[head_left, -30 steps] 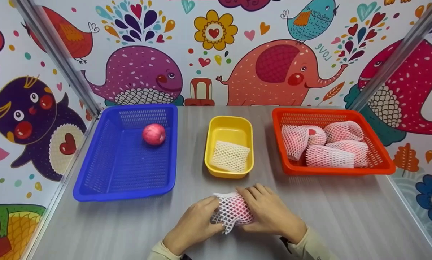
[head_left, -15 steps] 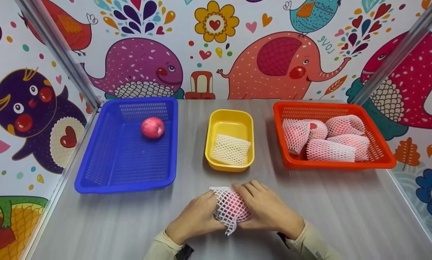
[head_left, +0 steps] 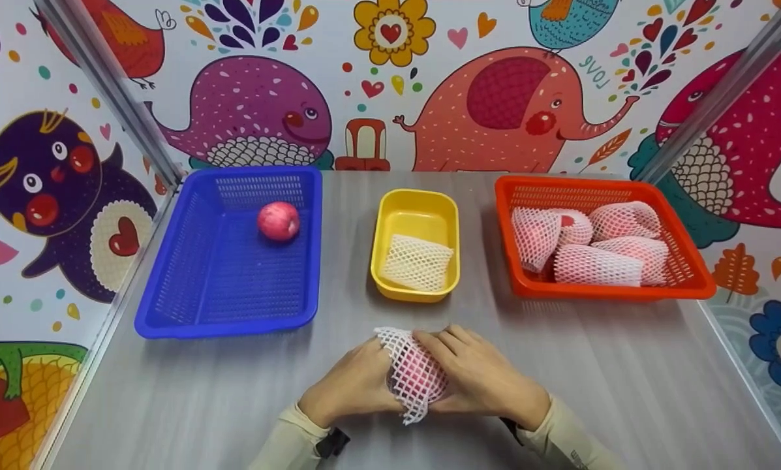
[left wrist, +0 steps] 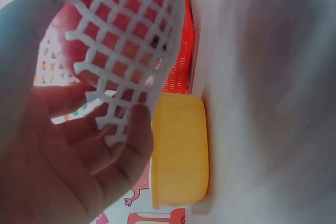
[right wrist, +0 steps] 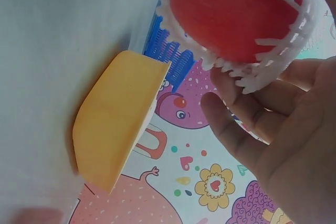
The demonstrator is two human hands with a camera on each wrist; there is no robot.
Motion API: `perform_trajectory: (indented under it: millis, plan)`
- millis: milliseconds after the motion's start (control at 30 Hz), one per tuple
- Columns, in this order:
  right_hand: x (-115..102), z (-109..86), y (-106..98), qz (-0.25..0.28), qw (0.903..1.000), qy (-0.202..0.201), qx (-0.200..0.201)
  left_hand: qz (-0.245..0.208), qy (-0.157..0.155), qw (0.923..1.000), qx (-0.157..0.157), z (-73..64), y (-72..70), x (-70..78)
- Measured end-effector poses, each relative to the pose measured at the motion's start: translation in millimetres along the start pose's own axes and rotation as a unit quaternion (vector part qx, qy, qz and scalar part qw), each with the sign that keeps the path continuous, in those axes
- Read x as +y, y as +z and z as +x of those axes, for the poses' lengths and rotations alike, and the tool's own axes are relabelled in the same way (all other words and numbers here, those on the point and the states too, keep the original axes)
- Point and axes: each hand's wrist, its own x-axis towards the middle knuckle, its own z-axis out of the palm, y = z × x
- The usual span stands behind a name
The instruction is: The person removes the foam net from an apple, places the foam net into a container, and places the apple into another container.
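Observation:
In the head view both hands are together at the near middle of the table, around a red apple (head_left: 421, 375) partly covered by a white foam net (head_left: 408, 349). My left hand (head_left: 354, 382) pinches the net's loose left edge, its fingers curled against the mesh in the left wrist view. From the right, my right hand (head_left: 485, 375) grips the apple with the net around it. The right wrist view shows bare red skin of the apple (right wrist: 231, 14) in the net's wide opening, with the net's edge (right wrist: 262, 74) against the fingers.
A blue basket (head_left: 227, 320) at the left holds one bare apple (head_left: 278, 220). The yellow tub (head_left: 416, 294) in the middle has a flat foam net (head_left: 418, 262) inside. At the right, a red basket (head_left: 599, 287) contains several net-wrapped apples (head_left: 622, 220).
The left hand and the net's left edge have shifted slightly left, and the netted apple has turned a little between the hands. The head view has tilted down, so the baskets appear higher.

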Motion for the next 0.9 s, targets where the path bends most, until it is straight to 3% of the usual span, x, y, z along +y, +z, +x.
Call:
perform_trajectory:
  millis: [267,500,900]
  plan:
    - [6,-6.9,-6,0.05,0.9988,-0.003,-0.001,-0.014,-0.002,0.9997,0.019,-3.4,-4.7,-5.6]
    - [16,-14.5,-13,0.09,0.9951,-0.032,0.025,-0.001,-0.019,0.9996,0.023,-6.9,-8.4,-9.0]
    - [16,-15.1,-18,0.129,0.9874,-0.054,0.073,-0.014,0.012,0.999,0.041,-7.2,-8.8,-10.7]
